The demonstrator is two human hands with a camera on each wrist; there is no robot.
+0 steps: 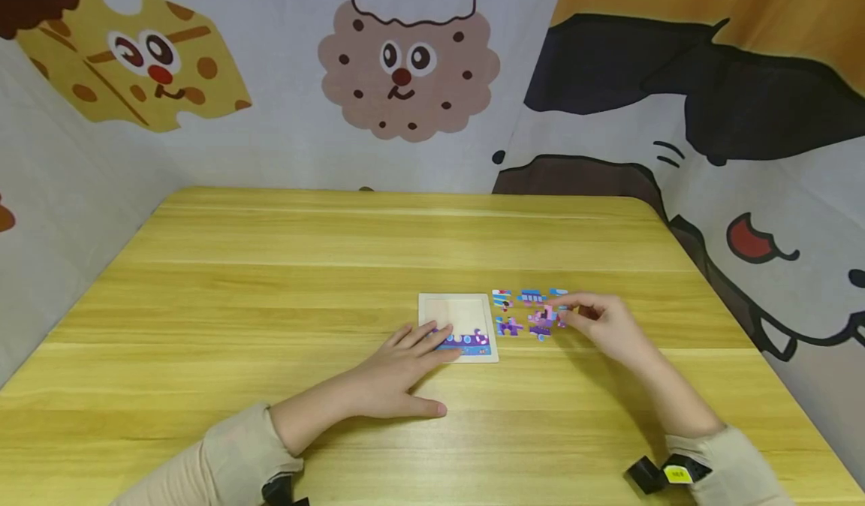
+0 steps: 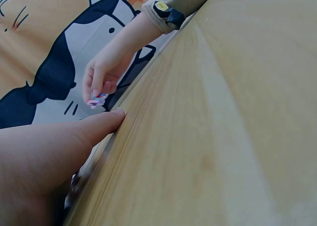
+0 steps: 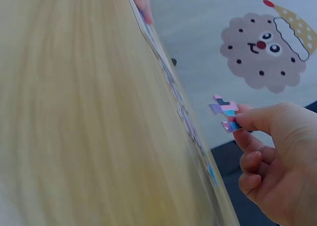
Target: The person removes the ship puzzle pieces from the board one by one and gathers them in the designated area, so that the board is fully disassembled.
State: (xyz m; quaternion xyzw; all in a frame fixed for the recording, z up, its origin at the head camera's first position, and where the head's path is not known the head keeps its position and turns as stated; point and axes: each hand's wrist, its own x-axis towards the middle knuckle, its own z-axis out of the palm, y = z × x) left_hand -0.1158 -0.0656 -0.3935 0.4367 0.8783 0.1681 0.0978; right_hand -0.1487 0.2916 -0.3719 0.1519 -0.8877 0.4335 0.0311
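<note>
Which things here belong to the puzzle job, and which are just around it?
Part of the job:
Puzzle tray, under the left hand's fingers
Joined strip inside the tray
Loose pieces beside the tray
Held piece, pinched by the right hand
Table, as work surface

Just around it:
Cartoon-printed backdrop
Black wrist devices

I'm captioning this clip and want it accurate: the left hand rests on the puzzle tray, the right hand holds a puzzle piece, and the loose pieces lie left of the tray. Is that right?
Not quite: the loose pieces lie to the right of the puzzle tray, as the head view shows. The left hand does rest on it, and the right hand holds a puzzle piece.
</note>
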